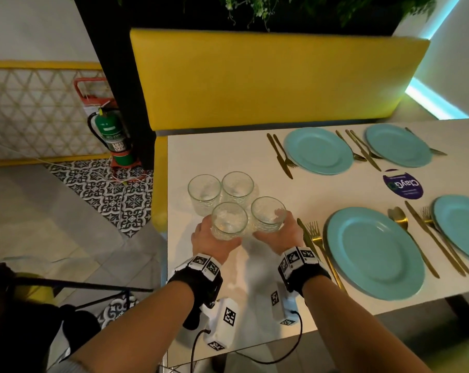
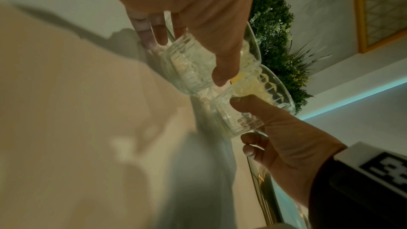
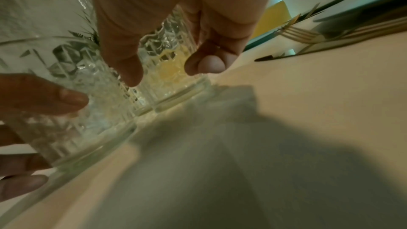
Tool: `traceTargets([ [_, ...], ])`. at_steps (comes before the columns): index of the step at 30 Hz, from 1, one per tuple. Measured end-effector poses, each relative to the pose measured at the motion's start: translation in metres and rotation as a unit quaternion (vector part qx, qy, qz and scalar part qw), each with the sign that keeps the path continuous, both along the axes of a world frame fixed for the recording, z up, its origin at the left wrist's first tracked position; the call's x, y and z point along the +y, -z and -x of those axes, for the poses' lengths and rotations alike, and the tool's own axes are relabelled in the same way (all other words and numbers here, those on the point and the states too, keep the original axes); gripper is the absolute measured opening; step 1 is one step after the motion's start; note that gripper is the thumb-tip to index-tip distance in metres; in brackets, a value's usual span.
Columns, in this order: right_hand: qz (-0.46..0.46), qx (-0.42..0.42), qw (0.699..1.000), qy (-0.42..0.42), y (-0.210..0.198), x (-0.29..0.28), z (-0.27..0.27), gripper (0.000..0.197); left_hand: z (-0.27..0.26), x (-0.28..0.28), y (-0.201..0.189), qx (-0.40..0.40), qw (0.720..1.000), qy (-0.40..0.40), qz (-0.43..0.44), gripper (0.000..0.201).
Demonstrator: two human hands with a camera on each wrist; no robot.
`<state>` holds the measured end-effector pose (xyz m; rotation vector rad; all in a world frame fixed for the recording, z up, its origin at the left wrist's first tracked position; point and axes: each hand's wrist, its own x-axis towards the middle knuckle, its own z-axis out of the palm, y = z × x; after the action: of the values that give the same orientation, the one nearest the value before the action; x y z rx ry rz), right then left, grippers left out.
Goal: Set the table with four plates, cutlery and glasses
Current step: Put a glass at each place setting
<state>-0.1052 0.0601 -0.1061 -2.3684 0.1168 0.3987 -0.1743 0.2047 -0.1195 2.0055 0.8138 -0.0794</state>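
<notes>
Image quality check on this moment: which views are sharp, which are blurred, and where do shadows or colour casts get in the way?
Head view: mostly sharp, edges bowed by the wide lens, cyan light strip tinting the far corner. Left wrist view: table smeared by blur, left hand throwing a grey shadow. Right wrist view: the glass in the right hand fairly crisp, lower half soft under a broad dark shadow.
</notes>
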Motion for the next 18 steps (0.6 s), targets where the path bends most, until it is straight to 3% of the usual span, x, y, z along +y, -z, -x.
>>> traceTargets([
  [3,0.002,-0.001,1.0,0.016,-0.012,-0.014,0.004,0.078,0.004,-0.006,-0.002,-0.015,0.999,0.002,0.031,0.094],
  [8,-0.005,-0.028,0.996,0.081,-0.04,-0.055,0.002,0.076,-0.013,-0.03,-0.025,-0.038,0.996,0.058,0.057,0.083],
  [18,-0.011,-0.067,0.975,0.211,-0.093,-0.184,-0.053,0.077,-0.098,-0.123,-0.092,-0.115,0.979,0.155,0.069,0.078],
])
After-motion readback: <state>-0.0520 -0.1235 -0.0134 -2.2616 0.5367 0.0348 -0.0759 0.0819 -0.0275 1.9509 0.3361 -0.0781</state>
